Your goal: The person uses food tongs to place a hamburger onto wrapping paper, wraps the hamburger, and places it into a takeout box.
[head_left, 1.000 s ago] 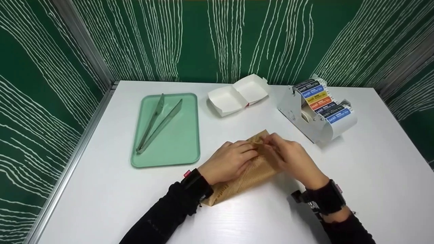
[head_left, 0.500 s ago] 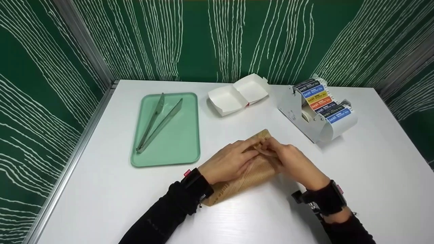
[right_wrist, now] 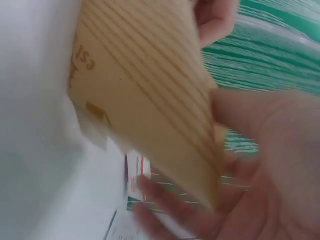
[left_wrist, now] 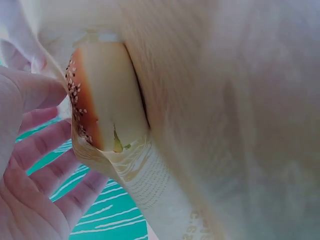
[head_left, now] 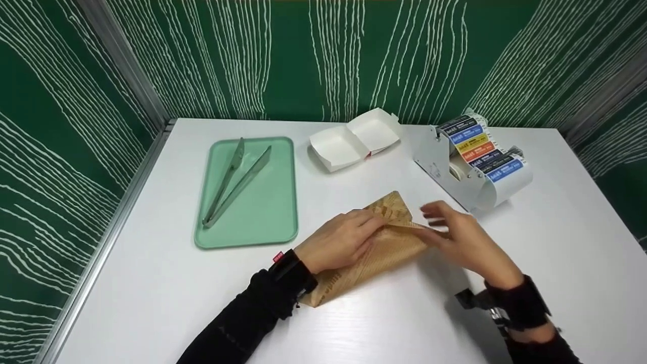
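A sheet of brown printed wrapping paper (head_left: 384, 258) lies folded around a burger (left_wrist: 107, 95) on the white table. Its sesame bun and a bit of green show through the paper's open end in the left wrist view. My left hand (head_left: 341, 240) holds the wrapped burger from the left, thumb against the paper by the bun. On the right, my right hand (head_left: 462, 240) has its fingers spread apart, with the thumb touching the edge of a raised paper flap (right_wrist: 150, 95). Some of its fingers pass behind the flap in the right wrist view, blurred.
A green tray (head_left: 268, 202) with metal tongs (head_left: 235, 187) on it is at the left. Behind the paper stands an opened white box (head_left: 338, 146). A label dispenser (head_left: 472, 162) with coloured labels sits at the back right. A green patterned wall (head_left: 323, 60) borders the table.
My right hand has moved right, away from the left fingers, and its fingers have spread. The paper flap now extends toward it. My left hand stays nearly in place.
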Demonstrator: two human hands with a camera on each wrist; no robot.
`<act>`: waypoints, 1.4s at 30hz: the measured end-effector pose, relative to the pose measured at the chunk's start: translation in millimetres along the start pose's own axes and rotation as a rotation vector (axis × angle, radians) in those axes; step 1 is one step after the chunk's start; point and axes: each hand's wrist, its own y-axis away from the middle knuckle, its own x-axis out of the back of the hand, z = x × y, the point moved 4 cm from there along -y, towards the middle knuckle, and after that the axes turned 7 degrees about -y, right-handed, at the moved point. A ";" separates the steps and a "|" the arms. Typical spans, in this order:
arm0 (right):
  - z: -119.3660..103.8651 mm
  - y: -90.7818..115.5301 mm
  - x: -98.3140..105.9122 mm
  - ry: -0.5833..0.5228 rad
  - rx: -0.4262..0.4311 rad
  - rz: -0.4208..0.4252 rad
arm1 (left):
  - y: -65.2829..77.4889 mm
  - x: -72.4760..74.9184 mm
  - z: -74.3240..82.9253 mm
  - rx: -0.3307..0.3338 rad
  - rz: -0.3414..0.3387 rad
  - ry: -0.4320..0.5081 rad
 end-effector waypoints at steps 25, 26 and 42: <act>21.6 15.0 -1.2 0.363 0.276 0.389 | -0.2 -0.3 3.9 -0.020 0.029 0.010; 21.5 15.6 -1.0 0.377 0.296 0.400 | -0.3 -0.4 3.7 -0.019 0.031 0.013; 23.3 28.4 6.6 0.363 0.515 0.220 | -0.8 0.7 4.3 -0.002 0.019 0.003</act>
